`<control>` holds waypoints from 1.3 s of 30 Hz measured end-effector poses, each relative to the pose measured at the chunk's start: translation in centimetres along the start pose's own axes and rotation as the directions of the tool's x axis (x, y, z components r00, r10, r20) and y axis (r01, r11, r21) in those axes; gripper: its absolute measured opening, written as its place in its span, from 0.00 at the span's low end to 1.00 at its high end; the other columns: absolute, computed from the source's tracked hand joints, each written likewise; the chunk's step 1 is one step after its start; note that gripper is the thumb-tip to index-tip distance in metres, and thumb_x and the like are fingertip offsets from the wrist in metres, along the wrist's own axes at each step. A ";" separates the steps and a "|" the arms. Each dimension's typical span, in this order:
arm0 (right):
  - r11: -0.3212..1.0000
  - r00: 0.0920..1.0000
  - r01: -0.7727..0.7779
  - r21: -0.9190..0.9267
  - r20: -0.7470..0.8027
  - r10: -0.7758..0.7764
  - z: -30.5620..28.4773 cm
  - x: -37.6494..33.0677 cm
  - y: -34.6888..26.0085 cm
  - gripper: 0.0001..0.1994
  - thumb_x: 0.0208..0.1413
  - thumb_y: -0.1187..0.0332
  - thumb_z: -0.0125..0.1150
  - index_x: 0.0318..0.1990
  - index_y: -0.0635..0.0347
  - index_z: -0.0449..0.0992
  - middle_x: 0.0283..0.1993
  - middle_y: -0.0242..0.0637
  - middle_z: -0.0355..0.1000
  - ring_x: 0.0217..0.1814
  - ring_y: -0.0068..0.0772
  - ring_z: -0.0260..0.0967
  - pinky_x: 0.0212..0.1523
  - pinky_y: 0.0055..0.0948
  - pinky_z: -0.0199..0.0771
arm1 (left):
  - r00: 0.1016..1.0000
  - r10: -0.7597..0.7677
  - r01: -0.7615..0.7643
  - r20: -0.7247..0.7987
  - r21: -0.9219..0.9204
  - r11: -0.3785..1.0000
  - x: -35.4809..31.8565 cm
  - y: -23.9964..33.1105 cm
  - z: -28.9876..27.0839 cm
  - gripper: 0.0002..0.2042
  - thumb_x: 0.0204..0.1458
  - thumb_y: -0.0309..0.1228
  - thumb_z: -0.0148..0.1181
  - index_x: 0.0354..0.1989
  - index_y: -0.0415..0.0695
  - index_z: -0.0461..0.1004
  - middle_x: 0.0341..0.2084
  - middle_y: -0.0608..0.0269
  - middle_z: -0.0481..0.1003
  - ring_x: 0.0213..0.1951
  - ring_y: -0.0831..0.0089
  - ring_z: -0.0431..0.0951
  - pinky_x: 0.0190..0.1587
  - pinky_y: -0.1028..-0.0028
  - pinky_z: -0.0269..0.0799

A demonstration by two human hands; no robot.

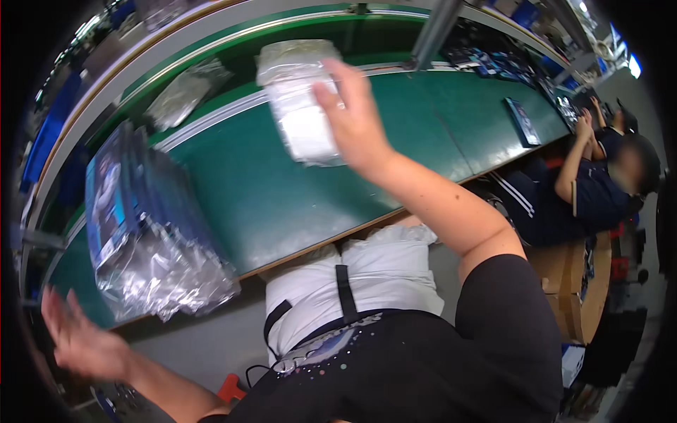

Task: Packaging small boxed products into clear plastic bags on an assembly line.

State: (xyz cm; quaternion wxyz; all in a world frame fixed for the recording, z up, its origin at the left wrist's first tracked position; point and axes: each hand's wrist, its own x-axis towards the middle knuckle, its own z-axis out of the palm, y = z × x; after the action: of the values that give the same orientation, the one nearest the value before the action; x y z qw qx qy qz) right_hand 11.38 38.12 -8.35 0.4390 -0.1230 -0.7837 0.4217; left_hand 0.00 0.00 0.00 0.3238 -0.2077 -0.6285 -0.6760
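My right hand (352, 116) grips the right edge of a stack of clear plastic bags (303, 106), with thumb and fingers bent around it. The stack is whitish and glossy, raised over the green worktop near its far side. Off at the lower left, my left hand (84, 338) is slightly blurred, its fingers apart and nothing in it. Close beside that hand stands a row of blue printed packages (141, 190) in a shiny clear plastic wrap (169, 275), its crumpled end toward me.
The green worktop (254, 211) runs across, with a metal rail behind. Another clear bag (185, 95) lies on the far ledge. A flat blue box (522, 121) lies to the right, near a co-worker in dark clothing (592, 169). A cardboard box (575, 289) stands below.
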 end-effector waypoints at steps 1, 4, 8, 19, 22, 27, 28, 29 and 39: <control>0.947 0.970 0.194 -0.257 -0.092 -0.224 -2.6 -0.1 1.3 0.29 0.54 0.53 0.57 0.56 0.66 0.62 0.57 0.50 0.57 0.60 0.49 0.54 0.61 0.41 0.52 | 0.976 0.200 -0.191 -0.089 0.098 0.977 -0.7 0.9 0.4 0.35 0.59 0.52 0.28 0.52 0.26 0.62 0.52 0.39 0.65 0.57 0.52 0.63 0.58 0.53 0.58; 0.677 0.882 0.201 -0.708 -0.170 -0.439 -12.8 0.4 6.3 0.27 0.54 0.55 0.57 0.55 0.66 0.63 0.56 0.51 0.58 0.58 0.51 0.55 0.59 0.43 0.54 | 0.776 0.630 -0.622 -0.010 0.145 0.769 -7.0 0.8 3.1 0.31 0.59 0.47 0.30 0.43 0.25 0.68 0.38 0.39 0.70 0.45 0.49 0.72 0.48 0.55 0.70; 0.367 0.896 -0.193 -0.910 -0.316 -0.312 -22.9 -1.9 14.2 0.31 0.51 0.55 0.59 0.57 0.64 0.60 0.59 0.52 0.57 0.61 0.54 0.52 0.59 0.48 0.53 | 0.478 0.363 -0.379 0.800 -0.185 0.907 -14.3 1.4 11.7 0.15 0.54 0.38 0.48 0.44 0.39 0.69 0.46 0.45 0.67 0.49 0.52 0.68 0.52 0.55 0.64; -0.092 0.773 -0.571 -0.816 -0.572 0.275 -39.5 -4.4 18.8 0.27 0.53 0.48 0.52 0.50 0.65 0.71 0.52 0.48 0.69 0.58 0.50 0.62 0.62 0.51 0.51 | 0.477 -0.134 -0.412 0.869 0.356 0.839 -20.9 -2.6 18.2 0.25 0.56 0.33 0.50 0.61 0.36 0.56 0.62 0.50 0.55 0.65 0.53 0.50 0.64 0.58 0.45; 0.245 0.935 -0.350 -0.904 -0.353 0.034 -33.8 -5.4 17.7 0.18 0.48 0.54 0.61 0.33 0.63 0.73 0.37 0.44 0.70 0.42 0.50 0.66 0.48 0.45 0.61 | 0.509 -0.109 -0.377 0.854 0.335 0.864 -20.8 -3.0 18.7 0.23 0.54 0.30 0.52 0.58 0.37 0.61 0.61 0.51 0.57 0.64 0.53 0.53 0.63 0.57 0.47; 0.593 0.990 -0.040 -0.804 -0.113 -0.087 -24.2 -6.9 11.8 0.15 0.39 0.65 0.70 0.27 0.58 0.66 0.29 0.37 0.64 0.36 0.44 0.61 0.39 0.41 0.60 | 0.524 -0.070 -0.418 0.849 0.328 0.847 -20.3 -3.3 20.3 0.21 0.51 0.23 0.55 0.55 0.42 0.65 0.59 0.56 0.61 0.63 0.55 0.57 0.60 0.59 0.52; 0.572 0.989 0.007 -0.820 -0.078 -0.125 -23.1 -6.9 10.6 0.17 0.37 0.66 0.71 0.26 0.60 0.65 0.27 0.36 0.63 0.34 0.43 0.62 0.36 0.38 0.61 | 0.493 -0.017 -0.476 0.870 0.286 0.832 -20.0 -3.5 20.7 0.21 0.50 0.22 0.55 0.55 0.43 0.67 0.59 0.57 0.61 0.62 0.56 0.58 0.60 0.60 0.53; 0.577 0.989 0.003 -0.817 -0.082 -0.122 -22.8 -6.6 9.8 0.17 0.37 0.66 0.71 0.26 0.60 0.65 0.27 0.36 0.63 0.34 0.43 0.62 0.36 0.38 0.61 | 0.458 0.037 -0.532 0.888 0.241 0.812 -19.7 -3.7 21.0 0.21 0.49 0.21 0.55 0.54 0.44 0.68 0.58 0.58 0.62 0.61 0.56 0.59 0.59 0.60 0.54; 0.652 0.927 -0.087 -0.753 0.179 0.330 -23.5 -3.7 9.8 0.40 0.30 0.53 0.73 0.55 0.60 0.66 0.47 0.47 0.66 0.53 0.49 0.61 0.55 0.40 0.62 | 0.390 0.193 -0.462 0.901 0.010 0.887 -18.4 -5.0 23.7 0.11 0.43 0.19 0.58 0.38 0.40 0.75 0.30 0.60 0.70 0.35 0.62 0.71 0.37 0.67 0.68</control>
State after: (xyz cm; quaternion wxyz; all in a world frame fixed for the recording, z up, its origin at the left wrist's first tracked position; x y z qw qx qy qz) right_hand 30.44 55.04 -11.95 0.1761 -0.3131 -0.9236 0.1340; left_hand 6.46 26.62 -13.28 0.1044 -0.6020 -0.7314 -0.3028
